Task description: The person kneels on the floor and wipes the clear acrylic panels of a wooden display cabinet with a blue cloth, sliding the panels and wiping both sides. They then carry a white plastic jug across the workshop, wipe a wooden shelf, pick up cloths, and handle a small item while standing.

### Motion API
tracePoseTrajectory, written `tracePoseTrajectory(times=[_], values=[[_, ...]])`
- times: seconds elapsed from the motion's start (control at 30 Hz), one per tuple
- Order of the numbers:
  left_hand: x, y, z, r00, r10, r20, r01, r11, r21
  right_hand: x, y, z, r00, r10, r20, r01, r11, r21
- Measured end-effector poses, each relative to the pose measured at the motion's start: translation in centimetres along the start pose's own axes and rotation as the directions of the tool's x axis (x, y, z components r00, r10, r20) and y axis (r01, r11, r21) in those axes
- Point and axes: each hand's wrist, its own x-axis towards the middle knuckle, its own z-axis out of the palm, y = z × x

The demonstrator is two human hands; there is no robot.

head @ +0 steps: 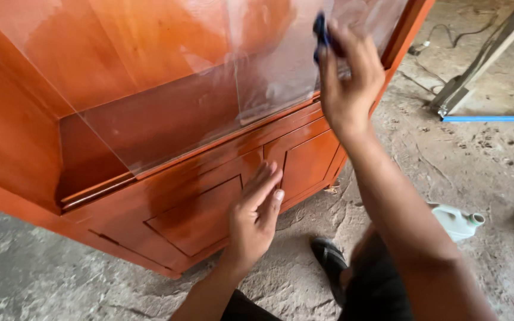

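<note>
Where the frame cuts off both forearms at the bottom edge, the left hand (256, 217) lies nearest, its grip apart, fingers flat on a panelled door (200, 214) of the cabinet (25, 125). A black shoe (330, 260) shows just right of that wrist. Farther up, the right hand (347, 74) has its grip clamped on a small blue tool (320, 32), mostly hidden by the fingers, its kind unclear. The tool touches the glass (168, 77), whose far edges run out of view. Right of that grip, a white jug (458, 221) lies on the floor (477, 160).
</note>
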Motion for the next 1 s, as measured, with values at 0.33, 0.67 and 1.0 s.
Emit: tracePoseTrajectory(times=[0.33,0.67,1.0], values=[[-4.1,-7.6,2.7,0.940,-0.331,-0.085,0.325,0.942,-0.080,-4.5,5.8,3.4,0.758,-0.541,0.365,0.610,0.785,-0.103],[-5.1,-11.5,11.3,0.889,-0.448,0.094,0.440,0.893,0.096,0.6,7.7,5.6,0.598,-0.701,0.390,0.777,0.626,-0.065],[-3.3,-7.5,12.7,0.918,-0.379,-0.113,0.389,0.815,0.430,6.2,10.0,4.1,0.635,-0.768,0.080,0.771,0.637,-0.009]])
